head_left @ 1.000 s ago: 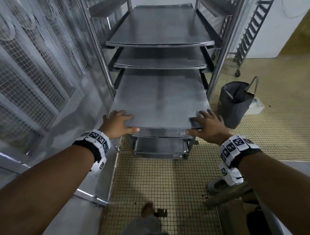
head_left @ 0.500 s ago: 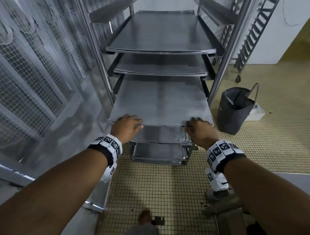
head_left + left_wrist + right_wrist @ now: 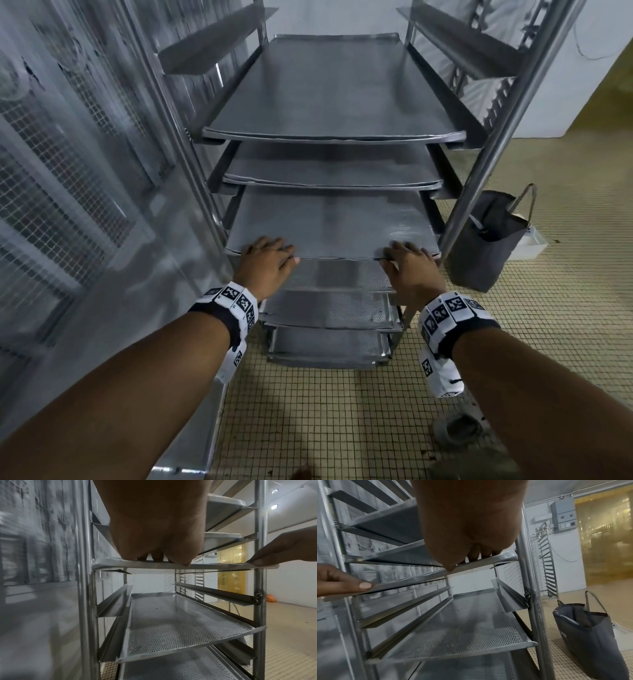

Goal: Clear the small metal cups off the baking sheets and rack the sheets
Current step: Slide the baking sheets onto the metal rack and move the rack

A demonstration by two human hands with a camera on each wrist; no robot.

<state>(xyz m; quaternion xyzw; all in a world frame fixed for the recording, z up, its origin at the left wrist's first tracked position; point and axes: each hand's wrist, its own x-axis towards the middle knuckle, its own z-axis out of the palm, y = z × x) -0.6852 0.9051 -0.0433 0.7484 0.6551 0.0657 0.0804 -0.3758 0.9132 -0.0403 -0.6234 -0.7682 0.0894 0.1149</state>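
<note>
Rack (image 3: 507,113): tall steel trolley on a tiled floor, with angle runners down both sides.
Upper sheets (image 3: 329,99): two flat sheets rest on the runners above the hands.
Held sheet (image 3: 329,226): third level down, lying on its runners, near edge at the rack's front.
Perforated sheets (image 3: 180,626): on lower runners beneath.
Bag (image 3: 486,240): dark, standing just right of the rack.
Left hand (image 3: 265,263): fingers lie on the held sheet's near-left edge, thumb (image 3: 363,586) against the rim.
Right hand (image 3: 407,269): fingers lie on its near-right edge, thumb (image 3: 259,562) against the rim.
</note>
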